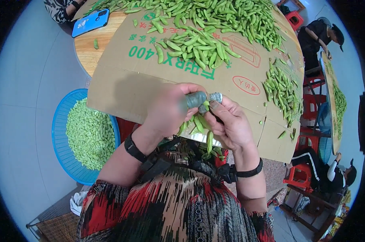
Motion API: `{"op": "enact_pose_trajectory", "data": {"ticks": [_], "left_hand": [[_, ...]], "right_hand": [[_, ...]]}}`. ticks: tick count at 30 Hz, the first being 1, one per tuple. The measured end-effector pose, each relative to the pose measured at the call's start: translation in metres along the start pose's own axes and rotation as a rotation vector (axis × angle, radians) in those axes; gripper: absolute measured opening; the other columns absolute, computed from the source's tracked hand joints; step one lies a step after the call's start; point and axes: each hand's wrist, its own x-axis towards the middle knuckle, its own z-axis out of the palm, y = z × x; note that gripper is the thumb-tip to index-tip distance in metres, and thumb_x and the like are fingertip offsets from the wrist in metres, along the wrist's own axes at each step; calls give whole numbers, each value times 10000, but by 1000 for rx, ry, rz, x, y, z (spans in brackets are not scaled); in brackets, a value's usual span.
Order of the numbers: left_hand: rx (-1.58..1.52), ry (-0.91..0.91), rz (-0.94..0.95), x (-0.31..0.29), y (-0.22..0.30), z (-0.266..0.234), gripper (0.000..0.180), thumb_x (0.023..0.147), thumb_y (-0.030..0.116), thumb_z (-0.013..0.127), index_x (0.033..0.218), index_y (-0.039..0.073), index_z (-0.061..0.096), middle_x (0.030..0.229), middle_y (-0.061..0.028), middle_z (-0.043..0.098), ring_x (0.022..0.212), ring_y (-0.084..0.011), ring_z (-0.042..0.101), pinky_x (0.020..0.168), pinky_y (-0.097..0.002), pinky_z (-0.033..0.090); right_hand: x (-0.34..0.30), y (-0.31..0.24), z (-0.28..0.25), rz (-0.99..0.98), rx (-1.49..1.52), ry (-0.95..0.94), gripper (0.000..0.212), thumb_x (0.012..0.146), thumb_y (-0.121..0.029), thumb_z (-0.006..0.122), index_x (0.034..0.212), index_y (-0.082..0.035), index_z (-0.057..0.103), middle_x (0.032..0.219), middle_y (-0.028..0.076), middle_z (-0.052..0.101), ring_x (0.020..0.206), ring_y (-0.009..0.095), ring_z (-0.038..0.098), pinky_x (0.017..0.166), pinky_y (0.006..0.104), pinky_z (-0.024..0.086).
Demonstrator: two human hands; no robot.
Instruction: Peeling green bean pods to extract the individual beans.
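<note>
My two hands meet above the near edge of the cardboard, pinching a small green bean pod between the fingertips. My left hand is closed, partly blurred, and wears a dark greenish cover on its thumb. Curled in from the other side, my right hand has a pale woven cover on one finger and dark covering near the fingertips. Several more pods show just below the hands, over a pale surface; how they are held I cannot tell. Each wrist carries a black strap.
Heaps of pods lie on the cardboard sheet, with a smaller pile at right. A blue basket of shelled beans stands at left. A blue phone rests on the wooden table. People sit at another table on the right.
</note>
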Motion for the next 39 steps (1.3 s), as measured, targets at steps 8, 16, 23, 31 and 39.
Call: {"op": "enact_pose_trajectory", "data": {"ticks": [8,16,23,31,39], "left_hand": [[-192,-173,-115,5,-1,-3,158,862,90,552,1003,24,525,784,-2,527,542,-37,409,456,-146,298],[-111,-25,-23,7,-9,-5,192,820,-10,564,1003,33,522,836,-25,550,652,-61,498,468,-141,319],[34,10,76,8,-8,-9,194,832,-16,529,1019,-7,579,973,-79,612,713,-84,543,487,-148,344],[-39,52,14,8,5,-13,219,826,-24,531,1038,-11,581,916,-56,610,667,-63,496,492,-157,338],[102,29,24,9,16,-20,249,796,-15,602,1041,13,570,814,7,597,650,-39,490,528,-158,367]], "right_hand": [[10,14,-5,-309,-420,203,111,898,-110,520,943,-27,579,575,3,502,471,61,417,436,216,347],[12,11,7,-286,-302,281,105,903,-105,526,862,-22,575,605,-32,504,524,32,418,477,193,344],[14,8,8,-183,-36,165,140,927,-128,485,831,-50,551,577,-71,431,478,4,325,428,177,250],[27,5,14,-305,-663,257,150,882,-127,527,824,-1,585,585,-28,496,522,31,434,465,207,359],[25,-12,4,-128,-1006,162,226,890,-213,549,845,5,590,604,-20,490,535,60,434,491,224,372]]}}
